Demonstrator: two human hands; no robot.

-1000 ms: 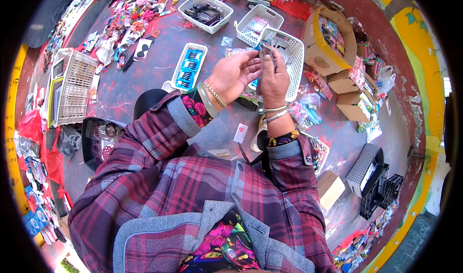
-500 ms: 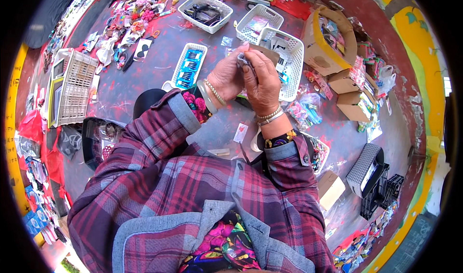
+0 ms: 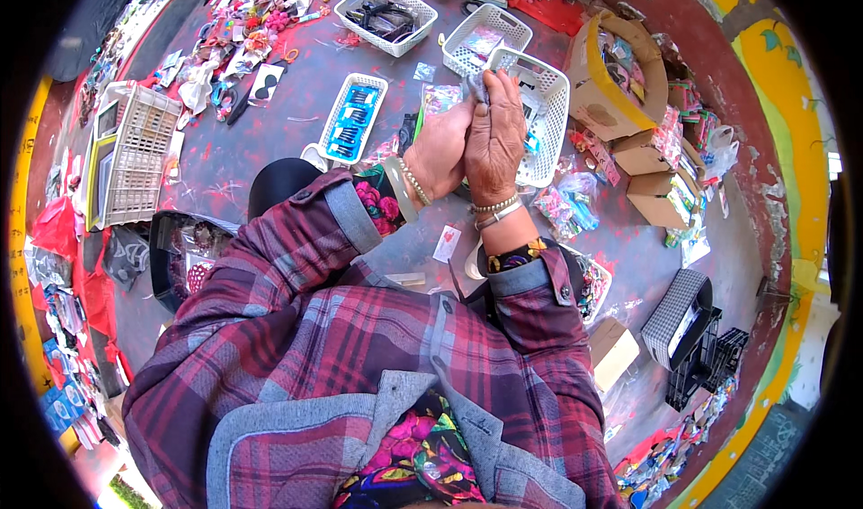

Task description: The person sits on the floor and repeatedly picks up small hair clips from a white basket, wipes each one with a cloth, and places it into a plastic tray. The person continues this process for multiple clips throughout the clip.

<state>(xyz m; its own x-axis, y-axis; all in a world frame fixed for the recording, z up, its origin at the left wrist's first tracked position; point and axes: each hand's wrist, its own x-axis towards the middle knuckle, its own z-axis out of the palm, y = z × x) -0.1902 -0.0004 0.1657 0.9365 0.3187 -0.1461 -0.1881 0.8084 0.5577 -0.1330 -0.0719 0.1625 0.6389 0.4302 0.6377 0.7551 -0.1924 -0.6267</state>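
Note:
My left hand [image 3: 438,152] and my right hand [image 3: 496,142] are pressed palm to palm in front of me. A small grey crumpled piece [image 3: 474,87] is caught between them, its top poking out by the fingertips; I cannot make out whether it is cloth or thin plastic. The right hand's fingers lie straight and together, and the left hand's fingers are mostly hidden behind them. Just beyond the hands is a white perforated basket [image 3: 558,118] with packaged items inside. To their left lies a narrow white tray [image 3: 334,104] holding blue packets [image 3: 352,122].
A white basket of dark items [image 3: 360,38] stands farther back, beside another white basket [image 3: 521,37]. Cardboard boxes [image 3: 589,82] stand at the right. Colourful small goods [image 3: 256,23] are heaped at the far left. A beige crate [image 3: 135,163] stands at the left, and a checked basket [image 3: 670,316] at the right.
My right hand's fingers have straightened from a curled grip and now lie flat against the left hand. The grey piece has shifted between the palms.

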